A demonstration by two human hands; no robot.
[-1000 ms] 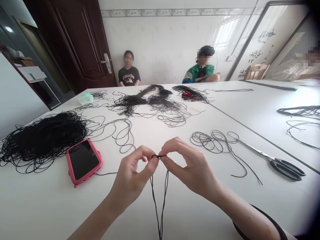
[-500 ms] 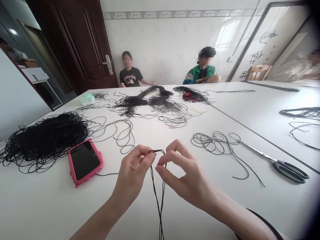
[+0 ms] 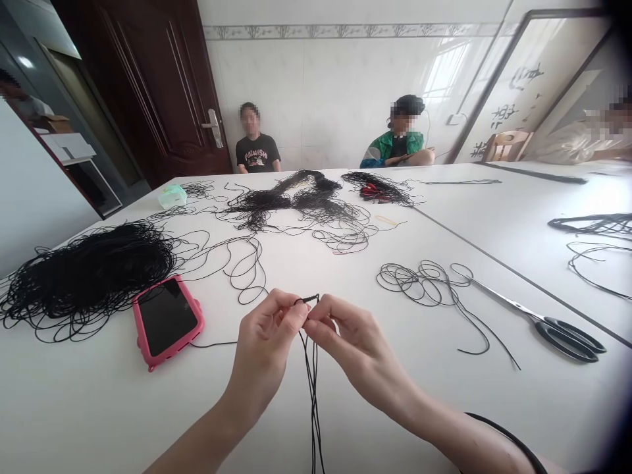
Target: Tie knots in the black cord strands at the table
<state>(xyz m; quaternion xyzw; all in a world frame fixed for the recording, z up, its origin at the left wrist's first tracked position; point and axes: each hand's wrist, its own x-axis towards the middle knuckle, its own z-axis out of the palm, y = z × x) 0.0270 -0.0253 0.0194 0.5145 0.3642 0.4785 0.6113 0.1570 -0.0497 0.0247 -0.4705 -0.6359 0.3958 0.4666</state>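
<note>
A thin black cord [image 3: 315, 388] hangs in several strands from between my hands toward the table's near edge. Its top forms a short coiled or knotted stretch, which my left hand [image 3: 264, 336] pinches between thumb and forefinger. From the other side, my right hand [image 3: 353, 339] closes thumb and fingers on the cord just beside that stretch. The fingertips of both hands nearly meet, so the exact grip on the strands is partly hidden.
Left of my hands lie a pink-cased tablet [image 3: 169, 321] and a large heap of black cord [image 3: 93, 270]. Scissors [image 3: 567, 336] and loose cord loops [image 3: 419, 283] lie to the right. More tangled cord [image 3: 306, 197] and red-handled snips [image 3: 372, 192] sit farther back. People sit across the table.
My right hand has moved left toward my left hand, and its fingers have closed on the cord. The seated person at left has drawn an arm in.
</note>
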